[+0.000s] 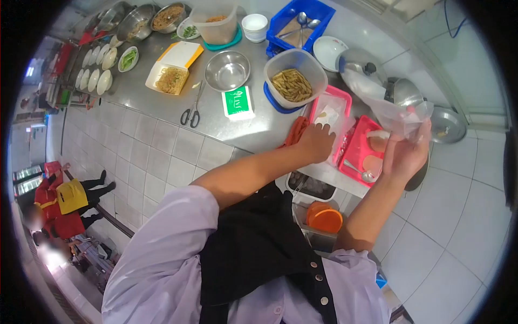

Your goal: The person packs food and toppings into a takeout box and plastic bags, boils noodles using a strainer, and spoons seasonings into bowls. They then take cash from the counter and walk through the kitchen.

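My right hand (406,150) is raised on the right, its fingers pinching a clear plastic bag (399,119) that hangs open and crumpled to the left. My left hand (318,142) reaches over the near edge of a pink basket (345,102), fingers apart and stretched toward small white packets (327,115) inside it. Whether the fingertips touch a packet is unclear. Beside it stands a red tray (355,154) with a spoon (359,170) and round pinkish items. Some orange-red cloth or packaging (295,131) lies left of my left hand.
On the steel counter (162,119) are an open takeaway box with noodles (171,79), scissors (192,108), a metal bowl (227,71), a green-white tissue pack (237,102) and a tub of brownish-green pieces (292,85). A blue cutlery bin (300,24) stands behind. People (65,197) are at far left.
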Demonstrator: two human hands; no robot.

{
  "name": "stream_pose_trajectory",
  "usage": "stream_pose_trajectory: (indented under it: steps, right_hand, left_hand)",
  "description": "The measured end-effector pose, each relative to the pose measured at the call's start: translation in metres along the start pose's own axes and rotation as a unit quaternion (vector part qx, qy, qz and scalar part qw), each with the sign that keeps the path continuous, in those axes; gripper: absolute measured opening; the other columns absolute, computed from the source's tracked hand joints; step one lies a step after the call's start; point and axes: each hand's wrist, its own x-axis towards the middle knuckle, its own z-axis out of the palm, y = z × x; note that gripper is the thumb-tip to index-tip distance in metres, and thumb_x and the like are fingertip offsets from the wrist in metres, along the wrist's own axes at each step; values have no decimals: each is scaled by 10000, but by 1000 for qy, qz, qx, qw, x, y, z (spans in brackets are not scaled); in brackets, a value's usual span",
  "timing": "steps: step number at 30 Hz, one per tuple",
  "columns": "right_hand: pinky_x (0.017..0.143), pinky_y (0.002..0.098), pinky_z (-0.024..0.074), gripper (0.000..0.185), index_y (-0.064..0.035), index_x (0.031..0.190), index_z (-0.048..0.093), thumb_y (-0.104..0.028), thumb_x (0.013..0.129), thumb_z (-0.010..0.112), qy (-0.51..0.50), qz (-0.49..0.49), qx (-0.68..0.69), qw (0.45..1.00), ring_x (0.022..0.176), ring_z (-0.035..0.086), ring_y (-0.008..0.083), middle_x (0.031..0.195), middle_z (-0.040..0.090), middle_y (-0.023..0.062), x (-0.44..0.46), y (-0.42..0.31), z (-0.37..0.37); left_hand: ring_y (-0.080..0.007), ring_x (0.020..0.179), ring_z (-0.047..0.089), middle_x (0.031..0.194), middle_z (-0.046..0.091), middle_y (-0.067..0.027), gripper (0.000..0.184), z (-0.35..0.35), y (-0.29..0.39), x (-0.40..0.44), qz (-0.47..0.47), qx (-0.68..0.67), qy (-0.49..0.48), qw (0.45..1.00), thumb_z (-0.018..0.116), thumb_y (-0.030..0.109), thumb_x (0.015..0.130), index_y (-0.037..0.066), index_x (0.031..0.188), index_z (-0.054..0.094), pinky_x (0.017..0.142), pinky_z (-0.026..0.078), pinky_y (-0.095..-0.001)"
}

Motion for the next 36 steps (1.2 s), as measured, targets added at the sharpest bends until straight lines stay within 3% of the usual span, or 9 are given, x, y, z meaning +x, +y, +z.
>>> stream_pose_trajectory:
  steps: [2, 6, 10, 13, 15, 19, 25, 30, 36]
  right_hand:
    - [765, 407, 624, 273, -39, 1305, 570, -250, 1138, 525, 1, 17, -42, 999, 1032, 741, 299, 1206, 721, 211, -16, -3, 31]
    - [967, 352, 538, 219, -30, 1238, 595, -217, 1131, 556, -119, 31, -135, 983, 1051, 721, 230, 1190, 717, 128, -58, 12, 91]
    - [857, 266, 484, 123, -41, 1198, 576, -140, 1131, 546, -320, 86, -304, 893, 960, 611, 97, 1033, 641, 30, -125, 47, 172]
    - [827, 239, 466, 84, -44, 1153, 574, -123, 1132, 552, -433, 180, -252, 847, 915, 576, 60, 967, 603, -16, -177, 106, 236]
    - [826, 241, 466, 83, -46, 1142, 574, -127, 1130, 560, -431, 209, -198, 855, 916, 578, 58, 968, 605, -16, -211, 146, 276]
    - [825, 271, 521, 253, -35, 1253, 564, -248, 1122, 600, -367, 316, -131, 865, 927, 640, 106, 1145, 707, 94, -232, 244, 324]
    - [801, 301, 610, 572, -43, 1516, 475, -307, 1061, 700, -318, 365, -163, 859, 1000, 748, 210, 1222, 728, 144, -253, 305, 386]
    - [606, 265, 518, 214, -6, 1117, 732, -210, 1054, 714, -267, 306, -302, 863, 735, 693, 101, 891, 737, 34, -241, 364, 384]
    - [482, 268, 420, 318, -25, 984, 757, -320, 1078, 688, -179, 319, -371, 854, 474, 538, 82, 604, 609, -9, -214, 421, 359]
  left_hand:
    - [-341, 1018, 695, 1041, 689, -116, 226, -31, -3, -24, 11, -61, 107, 992, 715, 258, 967, 60, 1076, 736, 910, 532, -460]
    - [-360, 1102, 656, 1144, 651, -148, 354, -132, -37, -113, -65, -296, 33, 952, 796, 261, 940, 56, 1205, 684, 976, 515, -484]
    - [-328, 1097, 688, 1137, 704, -139, 371, -222, -82, -197, -151, -387, 354, 838, 858, 237, 901, 53, 1188, 711, 1113, 463, -487]
    - [-239, 1065, 724, 1097, 749, -117, 279, -235, -149, -264, -141, -393, 407, 812, 830, 130, 905, 30, 1149, 735, 1206, 398, -444]
    - [-224, 1086, 712, 1105, 749, -105, 265, -237, -211, -321, -112, -376, 256, 883, 807, 90, 912, 30, 1159, 732, 1161, 440, -425]
    - [-213, 795, 748, 869, 755, -96, 168, -257, -291, -385, -260, -502, 238, 790, 733, 135, 983, 34, 1116, 749, 779, 578, -376]
    - [-217, 578, 716, 677, 722, -103, 265, -287, -401, -414, -305, -305, 83, 898, 724, 302, 1015, 45, 1022, 787, 625, 544, -361]
    - [-163, 580, 675, 672, 709, -75, 325, -299, -466, -394, -306, -386, -51, 869, 754, 338, 1007, 17, 963, 779, 610, 517, -334]
    - [-105, 709, 646, 799, 720, -11, 318, -244, -570, -359, -350, -498, 9, 793, 772, 348, 1009, 37, 940, 771, 652, 508, -291]
